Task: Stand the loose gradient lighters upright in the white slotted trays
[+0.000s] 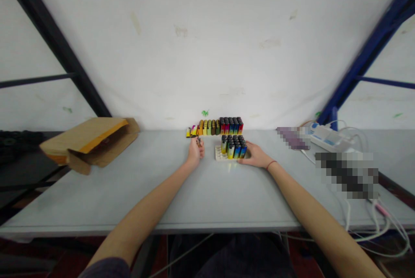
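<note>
My left hand (195,153) is closed around a lighter, whose metal top (199,141) shows above the fist; its body is hidden by my fingers. Right of it a white tray (221,155) with round holes rests on the table. Upright lighters (237,150) in blue and yellow with black tops fill much of it, and holes at its left end are bare. My right hand (256,155) grips the tray's right end, thumb at the front and fingers around the back.
Behind, by the wall, stand rows of yellow and green lighters (209,127) and dark red and blue lighters (231,126). Loose lighters (193,131) lie at their left. An open cardboard box (94,139) sits at left. A power strip (333,137) and cables occupy the right.
</note>
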Available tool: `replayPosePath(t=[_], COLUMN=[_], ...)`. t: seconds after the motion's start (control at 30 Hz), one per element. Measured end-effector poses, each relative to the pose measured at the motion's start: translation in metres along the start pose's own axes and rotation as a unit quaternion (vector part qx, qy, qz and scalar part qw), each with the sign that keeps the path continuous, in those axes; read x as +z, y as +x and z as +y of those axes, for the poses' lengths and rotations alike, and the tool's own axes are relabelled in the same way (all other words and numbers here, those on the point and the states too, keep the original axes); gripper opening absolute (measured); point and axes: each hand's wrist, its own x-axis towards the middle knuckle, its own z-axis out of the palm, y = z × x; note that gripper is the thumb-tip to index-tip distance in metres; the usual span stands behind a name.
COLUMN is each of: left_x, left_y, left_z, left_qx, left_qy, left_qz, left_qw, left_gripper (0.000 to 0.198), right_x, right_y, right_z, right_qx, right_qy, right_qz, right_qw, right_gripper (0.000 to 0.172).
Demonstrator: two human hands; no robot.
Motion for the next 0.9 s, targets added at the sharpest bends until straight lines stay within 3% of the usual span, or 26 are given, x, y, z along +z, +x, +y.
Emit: replayPosePath(t=[0.23, 0.33, 0.4, 0.47, 0.57, 0.63, 0.73, 0.9], left_x=[0.001, 0.0, 0.0, -0.002, -0.002, -0.001, 0.001, 0.001], left_y=[0.003, 0.003, 0.002, 0.0, -0.003, -0.005, -0.008, -0.009], left_z=[-0.007, -0.015, -0.02, -0.022, -0.022, -0.022, -0.024, -0.029], left_qx=[0.032, 0.132, 0.244, 0.354, 0.452, 0.466, 0.446, 0.413], left_qy=[0.027, 0.102, 0.181, 0.262, 0.335, 0.354, 0.375, 0.399], left_qz=[-0.021, -0.039, -0.05, -0.059, -0.094, -0.135, -0.187, -0.198], left_qw=[0.999, 0.985, 0.951, 0.896, 0.821, 0.8, 0.791, 0.795], left_gripper=[0.044, 0.036, 0.031, 0.031, 0.032, 0.031, 0.03, 0.029], right_x=[0.0, 0.0, -0.001, -0.002, -0.003, -0.002, -0.001, -0.001], right_y=[0.0, 0.0, 0.0, 0.0, 0.0, 0.0, 0.0, 0.0], right_z=[0.0, -0.001, -0.003, -0.005, -0.006, -0.005, -0.002, -0.002], right_qx=[0.002, 0.005, 0.0, -0.006, -0.008, -0.008, -0.003, 0.0], right_qy=[0.004, 0.002, 0.001, 0.001, 0.003, 0.004, 0.002, 0.004], right_qz=[0.006, 0.007, 0.004, 0.003, 0.004, 0.005, 0.007, 0.007], right_qw=[1.0, 1.0, 1.0, 1.0, 1.0, 1.0, 1.0, 1.0], right_gripper=[0.069, 0.068, 0.066, 0.065, 0.064, 0.064, 0.067, 0.068])
